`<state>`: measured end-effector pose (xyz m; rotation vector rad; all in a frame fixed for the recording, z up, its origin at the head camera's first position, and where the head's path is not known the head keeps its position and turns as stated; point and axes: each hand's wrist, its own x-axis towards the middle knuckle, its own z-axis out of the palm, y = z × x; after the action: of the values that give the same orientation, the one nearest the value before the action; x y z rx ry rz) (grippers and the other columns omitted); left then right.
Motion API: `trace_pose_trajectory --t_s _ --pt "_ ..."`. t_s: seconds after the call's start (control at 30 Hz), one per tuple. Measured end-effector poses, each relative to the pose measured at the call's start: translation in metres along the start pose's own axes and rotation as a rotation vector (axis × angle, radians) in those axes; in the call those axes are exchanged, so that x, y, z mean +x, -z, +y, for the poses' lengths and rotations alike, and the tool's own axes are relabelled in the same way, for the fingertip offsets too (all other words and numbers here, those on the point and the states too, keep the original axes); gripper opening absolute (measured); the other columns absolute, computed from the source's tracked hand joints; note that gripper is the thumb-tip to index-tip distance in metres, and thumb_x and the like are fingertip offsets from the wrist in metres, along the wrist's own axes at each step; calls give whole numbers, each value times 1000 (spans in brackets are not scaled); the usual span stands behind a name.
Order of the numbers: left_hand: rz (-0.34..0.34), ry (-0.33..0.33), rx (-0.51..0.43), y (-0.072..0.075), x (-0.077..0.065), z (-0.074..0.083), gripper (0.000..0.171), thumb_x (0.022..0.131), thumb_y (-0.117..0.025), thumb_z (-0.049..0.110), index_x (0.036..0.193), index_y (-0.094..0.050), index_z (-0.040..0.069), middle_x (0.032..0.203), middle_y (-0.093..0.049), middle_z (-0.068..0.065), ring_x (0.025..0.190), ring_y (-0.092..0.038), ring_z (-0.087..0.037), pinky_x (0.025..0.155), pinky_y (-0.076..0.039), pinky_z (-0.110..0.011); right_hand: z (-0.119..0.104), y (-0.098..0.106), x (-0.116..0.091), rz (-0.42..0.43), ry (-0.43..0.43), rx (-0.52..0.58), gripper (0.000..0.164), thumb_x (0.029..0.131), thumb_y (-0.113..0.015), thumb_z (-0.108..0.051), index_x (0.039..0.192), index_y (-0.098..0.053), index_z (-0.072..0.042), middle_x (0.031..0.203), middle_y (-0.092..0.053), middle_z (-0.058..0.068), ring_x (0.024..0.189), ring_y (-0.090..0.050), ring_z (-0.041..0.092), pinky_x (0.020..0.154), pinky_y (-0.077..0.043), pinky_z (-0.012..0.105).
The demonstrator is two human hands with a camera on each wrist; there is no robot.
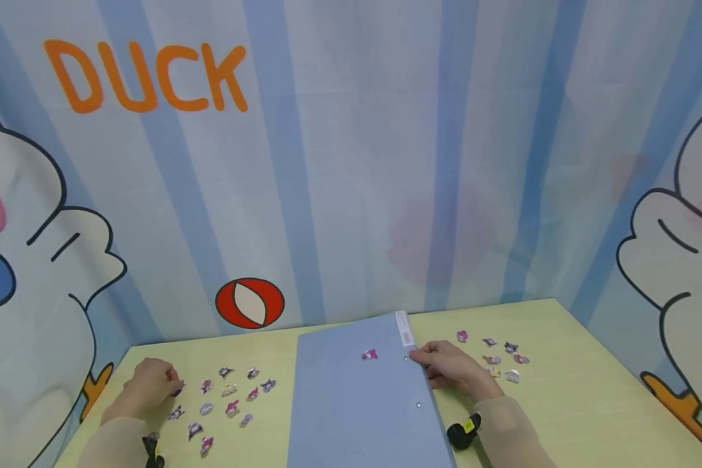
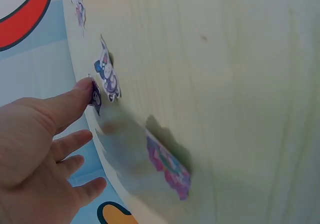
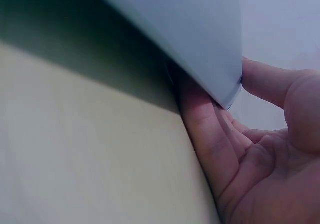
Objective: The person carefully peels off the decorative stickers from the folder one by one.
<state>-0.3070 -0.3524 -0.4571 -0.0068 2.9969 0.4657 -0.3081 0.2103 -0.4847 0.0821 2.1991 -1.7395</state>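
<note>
At the far left of the table, my left hand [image 1: 151, 383] pinches a small purple-and-white sticker [image 2: 95, 97] at the tip of its thumb. Just beside it lies another purple character sticker [image 2: 107, 76], and a pink one [image 2: 169, 168] is nearer the wrist camera. In the middle is a blue folder [image 1: 357, 409] with a white label [image 1: 404, 328] and two snap buttons along its right side. A pink sticker [image 1: 369, 354] sits on its upper part. My right hand [image 1: 453, 367] grips the folder's right edge, thumb on top and fingers beneath, holding that edge off the table.
Several loose stickers [image 1: 232, 408] are spread over the pale wooden table [image 1: 585, 390] left of the folder. A smaller group of stickers [image 1: 511, 348] lies to its right, beyond my right hand. A curtain [image 1: 363, 162] with cartoon ducks stands behind the table's back edge.
</note>
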Motion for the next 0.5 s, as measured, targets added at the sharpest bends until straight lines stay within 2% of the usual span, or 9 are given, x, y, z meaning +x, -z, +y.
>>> trace_pose_trajectory --t_s 0.23,0.5 --pt "-10 25 33 5 -3 5 17 92 -66 11 77 -61 7 82 -54 -8 86 -47 -30 69 -42 -52 -1 -1 -1 -1 -6 -4 36 94 -66 -34 104 -58 -1 84 -61 10 64 -54 16 54 -48 25" --pt "-13 29 73 7 -6 12 15 93 -65 11 81 -60 5 83 -53 -10 87 -45 -32 71 -42 -56 -2 -1 -1 -6 5 -3 35 95 -65 -33 104 -58 0 86 -64 12 66 -57 17 55 -50 26"
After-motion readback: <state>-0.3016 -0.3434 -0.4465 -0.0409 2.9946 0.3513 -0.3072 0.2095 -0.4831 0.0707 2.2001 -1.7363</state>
